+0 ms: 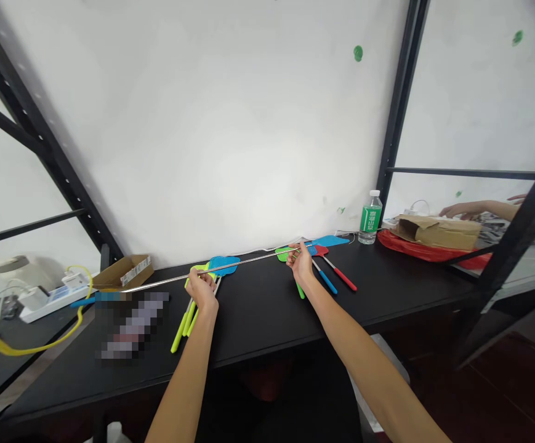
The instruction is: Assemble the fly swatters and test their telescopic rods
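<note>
Steel, thin and bright, is what both hands are working on: a long extended rod (230, 266) is running across the black table (267, 320), and the left hand (201, 288) is closing around it near its middle while the right hand (301, 261) is pinching it farther along, close to the swatter heads. Both grips are looking closed on the rod, though the fingertips are too small to say how tightly. Judging from how things are lying, the work seems to be partway through: the rod is sitting fully drawn out, the blue swatter head (223, 265) is lying just behind the left hand, and the green swatter head (284, 253) is resting beside the right hand, so whether this rod is already joined to a head is not something I can tell. A bundle of yellow-green handles (185, 323) is lying under the left wrist, and a blue handle (326, 280) and a red handle (342, 277) are lying near the right hand, apparently finished or waiting. A water bottle (370, 218) is standing by the wall, a cardboard box (124, 271) is sitting at the rod's left end, and another person's hand (458, 210) is reaching over a brown carton (438, 231) to the right. Part of the tabletop on the left is blurred out, and the rod's left tip is getting lost there.
</note>
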A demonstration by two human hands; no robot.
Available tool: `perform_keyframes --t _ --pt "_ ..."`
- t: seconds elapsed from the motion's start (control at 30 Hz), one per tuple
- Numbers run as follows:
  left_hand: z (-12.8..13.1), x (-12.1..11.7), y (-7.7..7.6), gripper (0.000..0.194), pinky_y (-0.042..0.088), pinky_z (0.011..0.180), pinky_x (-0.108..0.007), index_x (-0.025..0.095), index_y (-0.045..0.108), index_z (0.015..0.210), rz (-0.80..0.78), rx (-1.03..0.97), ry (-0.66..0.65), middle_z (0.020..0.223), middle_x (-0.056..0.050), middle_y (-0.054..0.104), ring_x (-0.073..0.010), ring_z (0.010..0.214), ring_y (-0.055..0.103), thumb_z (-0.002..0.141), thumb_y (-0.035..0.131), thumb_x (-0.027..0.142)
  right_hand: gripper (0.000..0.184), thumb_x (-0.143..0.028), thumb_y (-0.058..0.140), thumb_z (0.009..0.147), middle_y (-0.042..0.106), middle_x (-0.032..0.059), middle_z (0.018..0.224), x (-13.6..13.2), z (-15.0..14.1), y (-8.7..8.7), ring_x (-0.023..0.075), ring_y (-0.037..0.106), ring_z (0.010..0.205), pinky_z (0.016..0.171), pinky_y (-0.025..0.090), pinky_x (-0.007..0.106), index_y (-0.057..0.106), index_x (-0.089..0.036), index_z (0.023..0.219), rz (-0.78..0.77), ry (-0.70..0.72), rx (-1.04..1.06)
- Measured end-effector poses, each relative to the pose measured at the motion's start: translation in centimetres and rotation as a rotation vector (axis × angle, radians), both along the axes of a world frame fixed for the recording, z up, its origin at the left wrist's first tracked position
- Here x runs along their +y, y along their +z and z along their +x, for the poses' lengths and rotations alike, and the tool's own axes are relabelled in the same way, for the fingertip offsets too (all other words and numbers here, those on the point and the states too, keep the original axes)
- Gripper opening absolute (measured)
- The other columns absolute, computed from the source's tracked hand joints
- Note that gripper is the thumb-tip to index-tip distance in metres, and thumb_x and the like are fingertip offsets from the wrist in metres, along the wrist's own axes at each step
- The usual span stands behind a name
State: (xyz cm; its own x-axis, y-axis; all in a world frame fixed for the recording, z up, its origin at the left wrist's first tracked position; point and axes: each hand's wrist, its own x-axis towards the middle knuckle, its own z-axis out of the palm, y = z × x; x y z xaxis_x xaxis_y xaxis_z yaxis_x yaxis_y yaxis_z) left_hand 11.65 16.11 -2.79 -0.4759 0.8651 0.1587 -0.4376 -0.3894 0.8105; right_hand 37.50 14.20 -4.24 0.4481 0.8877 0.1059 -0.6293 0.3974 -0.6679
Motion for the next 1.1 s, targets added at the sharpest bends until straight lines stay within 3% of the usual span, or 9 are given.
perform_keyframes --t 0.73,1.1 --pt "-0.6 0.1 0.3 0.020 0.019 0.039 -0.021 0.023 0.039 0.073 -0.002 -0.095 0.055 0.044 0.011 0.030 -0.0073 0.034 0.025 0.077 0.046 0.041 0.042 -0.051 0.044 0.093 0.048 -0.0023 0.051 0.1 0.0 0.0 0.0098 0.043 0.042 0.042 0.034 0.022 0.061 -0.017 0.077 -0.018 -0.020 0.001" --pt "-1.1 0.2 0.3 0.022 0.021 0.039 -0.022 0.023 0.039 0.070 -0.008 -0.148 0.094 0.044 0.010 0.030 -0.0084 0.033 0.027 0.079 0.041 0.043 0.055 -0.064 0.032 0.092 0.045 -0.0027 0.051 0.2 0.7 0.0 0.0102 0.043 0.043 0.041 0.034 0.022 0.061 -0.019 0.078 -0.008 -0.086 0.125"
